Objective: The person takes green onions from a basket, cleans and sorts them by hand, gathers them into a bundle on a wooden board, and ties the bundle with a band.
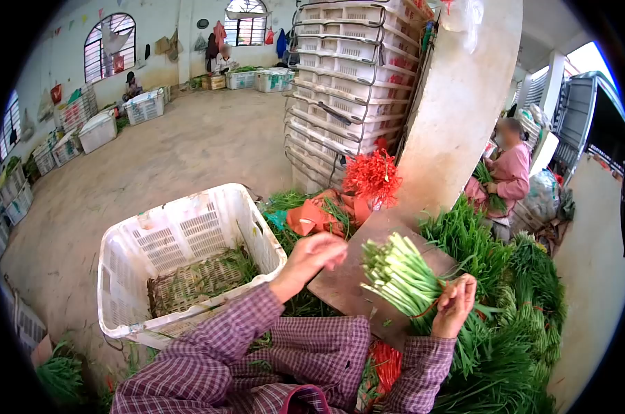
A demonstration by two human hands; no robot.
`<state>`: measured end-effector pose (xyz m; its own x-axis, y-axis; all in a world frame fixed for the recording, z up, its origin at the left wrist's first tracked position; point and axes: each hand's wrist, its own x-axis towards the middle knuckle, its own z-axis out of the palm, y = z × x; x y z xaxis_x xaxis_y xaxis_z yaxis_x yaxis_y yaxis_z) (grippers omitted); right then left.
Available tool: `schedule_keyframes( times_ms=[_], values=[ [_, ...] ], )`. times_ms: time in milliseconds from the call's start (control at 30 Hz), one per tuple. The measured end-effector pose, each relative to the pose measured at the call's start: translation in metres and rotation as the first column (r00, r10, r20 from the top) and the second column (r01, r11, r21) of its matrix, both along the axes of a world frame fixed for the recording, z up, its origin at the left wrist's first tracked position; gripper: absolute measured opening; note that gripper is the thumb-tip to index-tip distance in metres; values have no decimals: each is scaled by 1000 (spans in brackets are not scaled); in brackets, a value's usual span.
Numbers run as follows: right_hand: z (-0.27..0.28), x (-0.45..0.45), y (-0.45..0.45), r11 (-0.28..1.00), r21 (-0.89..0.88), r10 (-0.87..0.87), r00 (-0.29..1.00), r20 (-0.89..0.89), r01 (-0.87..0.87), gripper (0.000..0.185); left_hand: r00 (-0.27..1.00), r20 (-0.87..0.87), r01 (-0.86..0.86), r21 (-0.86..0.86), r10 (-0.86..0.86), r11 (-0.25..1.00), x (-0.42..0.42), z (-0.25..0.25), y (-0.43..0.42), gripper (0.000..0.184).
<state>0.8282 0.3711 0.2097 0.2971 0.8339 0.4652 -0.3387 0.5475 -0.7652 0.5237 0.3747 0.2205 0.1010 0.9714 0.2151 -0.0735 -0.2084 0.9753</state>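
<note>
A bundle of green stalks with pale cut ends (pixel 403 276) lies over a flat board (pixel 378 238), a red tie around it near my right hand. My right hand (pixel 454 303) is at the tie, its fingers bent together; what they pinch is too small to make out. My left hand (pixel 314 259) is raised left of the bundle, apart from it, with fingers curled and blurred. Beyond the board hangs a bunch of red ties (pixel 372 178). More red ties (pixel 385 366) lie by my lap.
A white crate (pixel 181 221) with green scraps stands at the left. Heaped greens (pixel 488 345) lie at the right. Stacked crates (pixel 347 83) rise beside a pillar (pixel 457 103). A co-worker in pink (pixel 511 169) sits at the right; other people and crates are along the far wall.
</note>
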Motion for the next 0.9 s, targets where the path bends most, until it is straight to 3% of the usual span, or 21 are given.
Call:
schedule_keyframes(
  times_ms=[33, 67, 100, 167, 233, 267, 333, 367, 400, 433, 467, 500, 567, 633, 700, 767, 900],
  values=[
    [15, 1, -4, 996, 59, 68, 996, -49, -65, 8, 936, 249, 293, -161, -249, 942, -12, -25, 2, 52],
    [24, -1, -5, 981, 138, 151, 983, -100, -137, 10, 755, 505, 587, -238, -418, 774, -7, -53, 6, 62],
    [35, -7, -10, 963, 174, 233, 961, -145, -207, 15, 489, 733, 825, -213, -473, 523, 1, -74, 2, 73],
    [63, -29, -20, 943, 186, 311, 929, -198, -276, 12, 350, 788, 920, -187, -507, 345, 35, -82, -26, 86],
    [71, -44, -18, 879, 226, 457, 877, -147, -420, 15, 175, 759, 951, 34, -627, 307, 60, -86, -35, 101],
    [76, -55, -21, 847, 220, 512, 853, -100, -483, 17, 271, 728, 919, -2, -630, 393, 65, -84, -34, 97],
    [82, -74, -29, 763, 221, 617, 787, 30, -607, 19, 551, 541, 728, 60, -636, 683, 52, -62, -37, 93],
    [84, -79, -33, 709, 229, 662, 741, 112, -667, 20, 479, 646, 722, 96, -595, 685, 49, -61, -24, 94],
    [84, -78, -39, 754, 114, 617, 757, 216, -647, 17, 399, 737, 710, 128, -546, 692, 44, -58, -10, 95],
    [89, -75, -49, 793, -66, 592, 740, 321, -606, 14, 438, 769, 661, 74, -465, 746, 35, -44, -5, 95],
    [87, -76, -51, 812, -126, 572, 732, 371, -570, 13, 473, 794, 608, 18, -381, 794, 27, -30, 0, 96],
    [85, -77, -53, 830, -192, 553, 722, 416, -524, 12, 616, 745, 500, -116, -258, 858, 15, -10, 1, 96],
    [71, -76, -42, 854, -260, 518, 777, 359, -450, 9, 693, 705, 341, -139, -149, 930, 9, -7, 34, 88],
    [48, -72, -14, 848, -186, 523, 838, 152, -496, 8, 775, 616, 228, -59, -144, 972, 6, -7, 74, 91],
    [46, -60, 13, 867, -211, 478, 874, 92, -452, 9, 839, 536, 173, -105, -91, 979, 21, 47, 60, 78],
    [51, -49, 40, 893, -101, 448, 889, 97, -439, 10, 898, 405, 180, 16, -170, 984, 33, 75, 72, 66],
    [82, -37, 48, 953, -20, 300, 939, 171, -301, 10, 877, 262, 350, 229, -404, 908, 57, 119, 78, 88]
  ],
)
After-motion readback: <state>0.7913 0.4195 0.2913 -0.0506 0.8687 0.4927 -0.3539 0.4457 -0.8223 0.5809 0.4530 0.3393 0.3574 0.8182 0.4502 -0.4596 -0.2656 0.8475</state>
